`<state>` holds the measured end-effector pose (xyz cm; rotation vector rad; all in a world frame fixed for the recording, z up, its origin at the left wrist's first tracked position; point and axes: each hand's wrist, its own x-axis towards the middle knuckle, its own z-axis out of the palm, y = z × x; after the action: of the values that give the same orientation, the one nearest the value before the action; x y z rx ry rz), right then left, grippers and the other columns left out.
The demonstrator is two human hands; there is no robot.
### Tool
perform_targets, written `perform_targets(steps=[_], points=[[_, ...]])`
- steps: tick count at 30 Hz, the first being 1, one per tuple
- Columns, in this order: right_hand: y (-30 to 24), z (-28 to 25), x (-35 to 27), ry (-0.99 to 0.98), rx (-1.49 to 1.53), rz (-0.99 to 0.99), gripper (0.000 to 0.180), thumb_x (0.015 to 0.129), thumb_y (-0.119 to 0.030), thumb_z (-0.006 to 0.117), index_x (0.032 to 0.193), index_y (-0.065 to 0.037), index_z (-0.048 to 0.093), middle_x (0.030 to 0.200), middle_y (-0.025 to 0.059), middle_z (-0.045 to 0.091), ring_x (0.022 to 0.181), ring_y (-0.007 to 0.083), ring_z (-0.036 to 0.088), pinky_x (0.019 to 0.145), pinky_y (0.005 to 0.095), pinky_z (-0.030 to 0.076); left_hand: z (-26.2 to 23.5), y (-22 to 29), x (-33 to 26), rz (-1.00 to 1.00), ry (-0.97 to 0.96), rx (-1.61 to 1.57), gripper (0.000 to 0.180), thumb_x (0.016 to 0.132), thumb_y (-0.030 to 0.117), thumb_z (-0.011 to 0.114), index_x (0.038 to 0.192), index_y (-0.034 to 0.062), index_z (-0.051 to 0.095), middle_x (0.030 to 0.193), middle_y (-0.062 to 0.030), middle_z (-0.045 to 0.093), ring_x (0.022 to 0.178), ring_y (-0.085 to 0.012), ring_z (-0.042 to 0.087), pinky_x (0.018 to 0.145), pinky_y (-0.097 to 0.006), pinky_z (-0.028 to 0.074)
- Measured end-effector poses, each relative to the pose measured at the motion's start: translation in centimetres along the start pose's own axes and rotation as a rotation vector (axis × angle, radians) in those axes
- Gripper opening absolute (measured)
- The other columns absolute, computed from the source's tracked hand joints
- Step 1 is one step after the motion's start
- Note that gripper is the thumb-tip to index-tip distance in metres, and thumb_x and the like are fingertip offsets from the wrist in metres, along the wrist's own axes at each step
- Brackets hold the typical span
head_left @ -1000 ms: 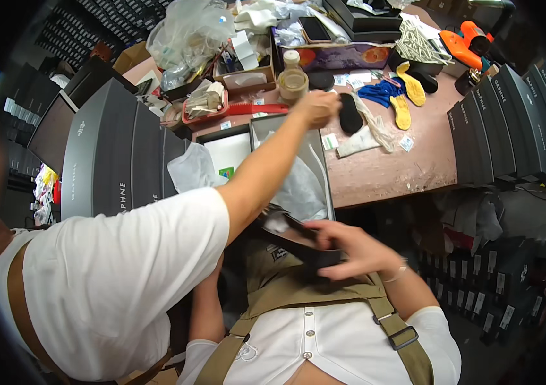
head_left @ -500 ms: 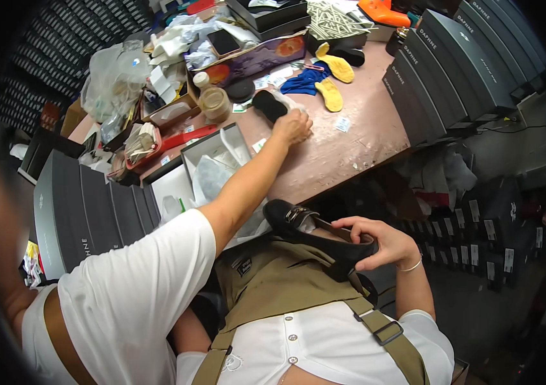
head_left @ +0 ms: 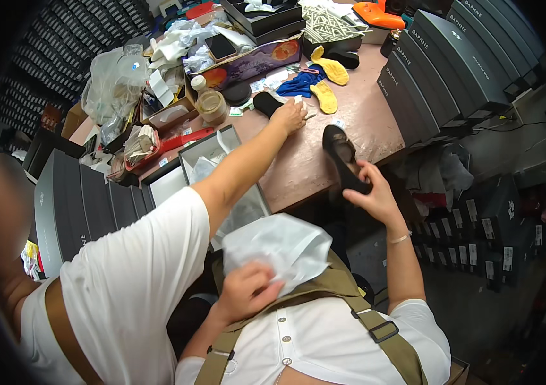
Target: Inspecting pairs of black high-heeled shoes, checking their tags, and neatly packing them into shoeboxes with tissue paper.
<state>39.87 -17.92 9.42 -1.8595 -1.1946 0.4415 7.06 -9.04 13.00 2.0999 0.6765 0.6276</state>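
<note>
Black shoe (head_left: 345,158), formerly in lap, was lifted to table edge (head_left: 298,186), right hand (head_left: 375,196) fingers gripping its heel. Left hand (head_left: 247,292) newly pinched white tissue paper (head_left: 279,247). Co-worker's hand (head_left: 289,115) pressed black insole (head_left: 266,102).

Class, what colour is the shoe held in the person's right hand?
Black: the shoe in the right hand, seen in the head view.

A brown worktable (head_left: 298,167) carries yellow insoles (head_left: 327,80), grey boxes (head_left: 440,64) and a jar (head_left: 211,106).

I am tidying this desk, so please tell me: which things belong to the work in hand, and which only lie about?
In hand:
black flat shoe, held by right hand
white crumpled wrapping paper, gripped by left hand

Lying about:
yellow foam insoles
blue fabric piece
brown round jar
dark grey cardboard boxes
</note>
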Motion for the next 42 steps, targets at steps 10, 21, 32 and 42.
perform_targets(steps=[10,21,32,42], points=[[3.2,4.8,4.5,0.053,-0.053,-0.015,0.075,0.072,-0.028,0.079,0.133,-0.002,0.043,0.140,0.0273,0.036,0.134,0.0361,0.034,0.107,0.0395,0.031,3.7,-0.6,5.4,-0.042,-0.066,-0.182,0.022,0.072,-0.001,0.069,0.068,0.0041,0.049,0.091,-0.0085,0.059,0.077,-0.0189,0.056,0.066,-0.028,0.045],[-5.6,0.4,-0.2,-0.044,0.457,0.200,0.015,0.085,0.000,0.055,0.095,0.005,0.065,0.080,0.0025,0.066,0.074,0.0045,0.057,0.065,0.0213,0.046,2.6,-0.6,7.1,-0.379,0.077,-0.322,0.033,0.073,-0.002,0.066,0.105,0.0040,0.058,0.124,-0.0150,0.051,0.100,-0.0286,0.059,0.086,-0.033,0.048],[-7.4,1.8,0.0,-0.440,0.411,0.069,0.035,0.079,-0.010,0.072,0.109,0.002,0.061,0.100,0.0071,0.062,0.081,0.0125,0.058,0.069,0.0261,0.051,1.4,-0.4,7.8,0.103,0.097,0.265,0.060,0.063,-0.014,0.052,0.120,0.0022,0.061,0.123,-0.0189,0.049,0.113,-0.0358,0.049,0.097,-0.040,0.041],[7.8,6.5,5.8,0.065,-0.276,0.165,0.075,0.072,-0.039,0.076,0.129,0.003,0.052,0.140,0.0353,0.034,0.128,0.0439,0.041,0.102,0.0401,0.040,3.7,-3.5,8.5,-0.318,0.010,-0.501,0.020,0.084,-0.004,0.061,0.103,0.0006,0.060,0.089,-0.0023,0.060,0.082,-0.0085,0.058,0.075,-0.022,0.047]])
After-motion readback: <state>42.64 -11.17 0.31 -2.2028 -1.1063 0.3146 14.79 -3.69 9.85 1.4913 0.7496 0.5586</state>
